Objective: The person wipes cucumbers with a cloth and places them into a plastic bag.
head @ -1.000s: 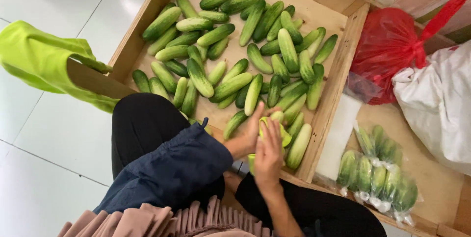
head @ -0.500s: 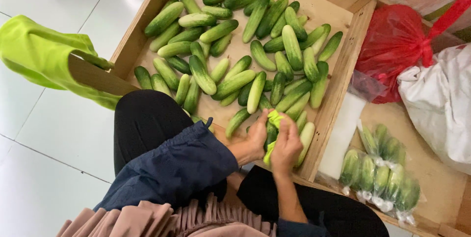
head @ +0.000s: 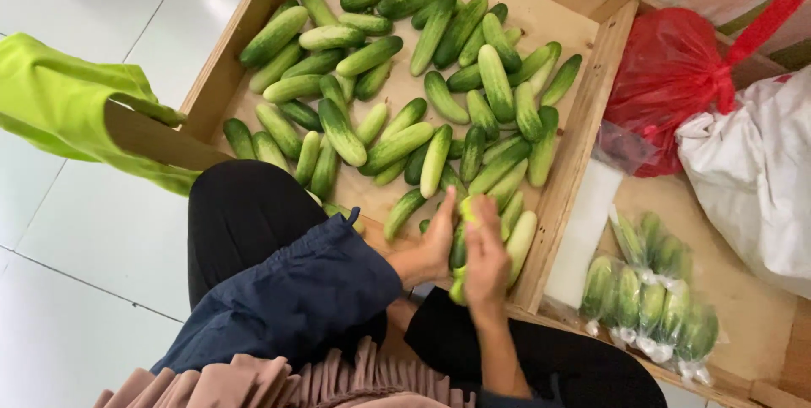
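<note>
My left hand (head: 432,247) and my right hand (head: 487,258) are pressed together at the near corner of a wooden crate (head: 574,155). Between them they hold a few pale green cucumbers (head: 462,243) upright in a small bunch. The tips of the bunch stick out above and below my fingers. Several loose green cucumbers (head: 397,78) lie spread over the crate's floor beyond my hands. My left arm wears a dark blue sleeve (head: 296,298).
Bagged bundles of cucumbers (head: 646,290) lie in the compartment to the right. A red plastic bag (head: 672,78) and a white sack (head: 752,171) sit behind them. A lime-green cloth (head: 59,104) hangs at the left over white floor tiles (head: 93,231).
My hands have drawn together around the cucumbers and lifted them upright. The view has shifted a little, with the crate now slightly lower in the picture.
</note>
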